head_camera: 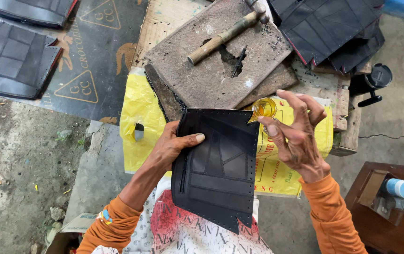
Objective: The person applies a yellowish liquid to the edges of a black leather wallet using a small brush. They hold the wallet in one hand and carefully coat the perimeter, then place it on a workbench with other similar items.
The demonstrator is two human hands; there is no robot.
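1. My left hand (171, 146) grips the black panel (218, 162) by its left edge: thumb across the front face, fingers hidden behind. Closed firmly on it.
2. The panel is stitched patchwork with holes punched along the right and lower edges. It is held upright-ish over my lap, top corner just below the stone slab (216, 66).
3. My right hand (296, 134) pinches a small clear jar (264, 108) of amber liquid between thumb and forefinger, other fingers splayed open. The jar is tilted and touches the panel's top right corner.
4. Yellow sack (138, 108) lies flat under the work, with red print on the right part. It spreads from the left of the slab across to under my right hand.
5. A hammer (225, 33) with a wooden handle lies diagonally on the slab, with a dark metal punch (238, 61) beside it.
6. Black mat (98, 61), top left, has orange triangle signs and orange figures printed on it.
7. More black panels are stacked top left (13, 56) and top right (329, 28).
8. Bottom right: a brown stool (376, 235) holding a bottle with a blue cap (399, 188).
9. Black mug (376, 80) at right, past the table edge.
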